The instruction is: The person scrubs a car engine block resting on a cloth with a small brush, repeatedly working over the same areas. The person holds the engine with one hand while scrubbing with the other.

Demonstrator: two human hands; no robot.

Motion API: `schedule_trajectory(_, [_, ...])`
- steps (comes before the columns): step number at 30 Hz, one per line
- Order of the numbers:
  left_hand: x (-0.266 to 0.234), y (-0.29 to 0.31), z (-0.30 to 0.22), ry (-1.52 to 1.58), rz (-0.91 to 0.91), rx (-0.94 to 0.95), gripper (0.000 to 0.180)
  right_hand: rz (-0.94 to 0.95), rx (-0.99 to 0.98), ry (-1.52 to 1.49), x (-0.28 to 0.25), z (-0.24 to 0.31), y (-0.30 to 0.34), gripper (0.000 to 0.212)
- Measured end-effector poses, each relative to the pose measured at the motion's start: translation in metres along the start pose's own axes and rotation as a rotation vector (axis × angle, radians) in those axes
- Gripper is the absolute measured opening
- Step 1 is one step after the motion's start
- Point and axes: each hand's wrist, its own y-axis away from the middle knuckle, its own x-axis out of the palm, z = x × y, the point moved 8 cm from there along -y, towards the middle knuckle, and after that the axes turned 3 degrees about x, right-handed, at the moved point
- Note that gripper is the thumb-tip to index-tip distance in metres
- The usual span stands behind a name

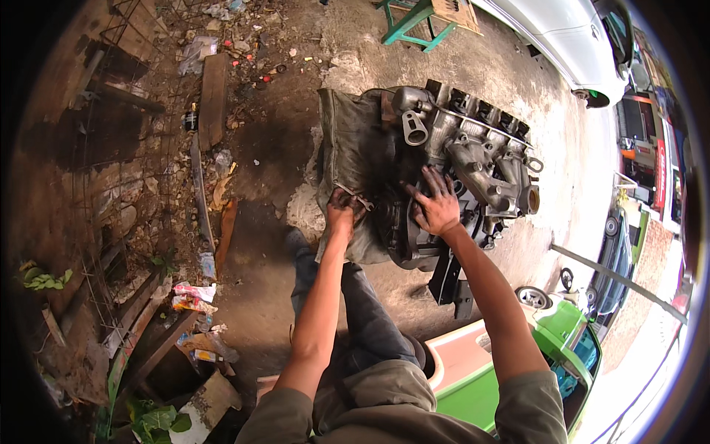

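"Where is the wrench (365, 202)?"
"Clamped in the left hand (341, 218), over the cloth (339, 140), near its left edge."
"And the right hand (439, 210)?"
"Fingers spread apart, it rests on the engine (473, 159), right of the cloth's visible part."

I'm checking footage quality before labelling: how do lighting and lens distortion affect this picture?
In the head view, glare bleaches the lower right; same view, the white car appears bowed near the rim; same view, the cloth darkens beside the engine, shadow or grime unclear; same view, the left hand and right hand look fairly sharp.
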Motion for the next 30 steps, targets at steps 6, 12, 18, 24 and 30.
schedule_trajectory(6, [0.004, -0.003, -0.015, -0.258, 0.002, 0.128, 0.067, 0.003, 0.098, -0.027, -0.017, 0.011, -0.007, 0.074])
schedule_trajectory(12, [0.009, -0.009, -0.02, -0.413, 0.069, 0.245, 0.068, -0.317, 0.461, -0.561, -0.033, 0.046, 0.032, 0.07])
schedule_trajectory(18, [0.017, -0.028, -0.013, -0.608, 0.075, 0.323, 0.06, -0.384, 0.624, -0.746, 0.0, 0.029, 0.05, 0.069])
schedule_trajectory(24, [0.025, -0.033, -0.016, -0.73, 0.079, 0.344, 0.053, -0.401, 0.452, -0.518, 0.0, 0.027, 0.061, 0.061])
schedule_trajectory(30, [0.045, -0.044, -0.034, -0.837, 0.104, 0.334, 0.044, -0.423, 0.522, -0.553, 0.003, 0.027, 0.064, 0.071])
